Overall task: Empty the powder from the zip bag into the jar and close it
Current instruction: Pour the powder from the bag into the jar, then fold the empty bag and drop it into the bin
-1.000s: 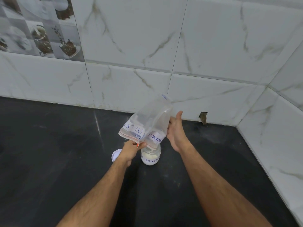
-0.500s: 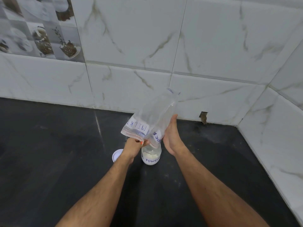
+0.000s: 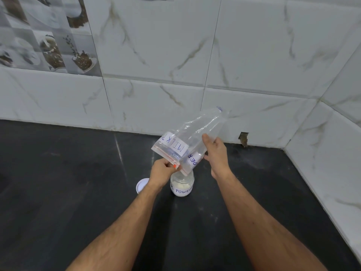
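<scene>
Over the black stone countertop (image 3: 58, 192), near the corner of the white marble-patterned wall tiles (image 3: 254, 55), a clear zip bag (image 3: 195, 137) is held upended, its mouth pointing down into an open glass jar (image 3: 182, 185). The bag carries a white label reading "MILK" upside down, and looks nearly empty, with its sealed bottom raised toward the wall. The left hand (image 3: 161, 173) pinches the zip edge of the bag at its lower left corner, thumb and fingers closed on the red strip. The right hand (image 3: 215, 153) has its fingers loosely together and extended, the thumb pressed against the bag's right side; the fingers lie behind or beside the plastic, and a firm grip cannot be confirmed. The jar stands upright on the counter directly beneath the bag's mouth, with a hand-lettered "POWDER" label and a layer of pale powder inside. Its white lid (image 3: 142, 184) lies flat on the counter just left of the jar, partly hidden by the left wrist.
</scene>
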`<state>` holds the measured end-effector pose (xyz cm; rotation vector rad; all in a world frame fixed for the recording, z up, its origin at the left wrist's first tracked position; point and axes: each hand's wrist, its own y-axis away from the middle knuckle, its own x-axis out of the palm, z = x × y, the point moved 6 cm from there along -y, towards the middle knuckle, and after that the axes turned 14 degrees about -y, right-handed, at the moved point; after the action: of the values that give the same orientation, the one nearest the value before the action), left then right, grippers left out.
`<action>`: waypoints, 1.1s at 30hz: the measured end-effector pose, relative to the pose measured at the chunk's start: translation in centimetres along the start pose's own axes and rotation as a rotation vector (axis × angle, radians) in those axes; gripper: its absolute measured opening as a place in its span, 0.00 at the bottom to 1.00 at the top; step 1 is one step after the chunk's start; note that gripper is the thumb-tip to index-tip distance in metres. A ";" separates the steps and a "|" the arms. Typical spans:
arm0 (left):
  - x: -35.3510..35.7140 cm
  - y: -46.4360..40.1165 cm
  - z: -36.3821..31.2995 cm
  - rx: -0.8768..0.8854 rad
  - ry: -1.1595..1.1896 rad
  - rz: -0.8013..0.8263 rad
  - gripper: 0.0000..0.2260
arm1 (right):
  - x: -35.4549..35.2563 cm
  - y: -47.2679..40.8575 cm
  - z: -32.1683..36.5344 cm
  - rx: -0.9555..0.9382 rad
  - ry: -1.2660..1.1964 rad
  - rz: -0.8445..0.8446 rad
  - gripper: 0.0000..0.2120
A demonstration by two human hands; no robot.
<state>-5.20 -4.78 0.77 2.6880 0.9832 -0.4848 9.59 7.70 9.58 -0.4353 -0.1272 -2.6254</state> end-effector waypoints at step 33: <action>1.3 -2.2 -13.6 0.049 0.208 0.128 0.06 | -8.2 -0.3 3.3 -0.140 0.436 -0.451 0.36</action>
<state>-2.61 2.08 12.51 2.8674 0.8510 -0.2092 17.20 12.11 10.03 0.1518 0.1159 -3.1130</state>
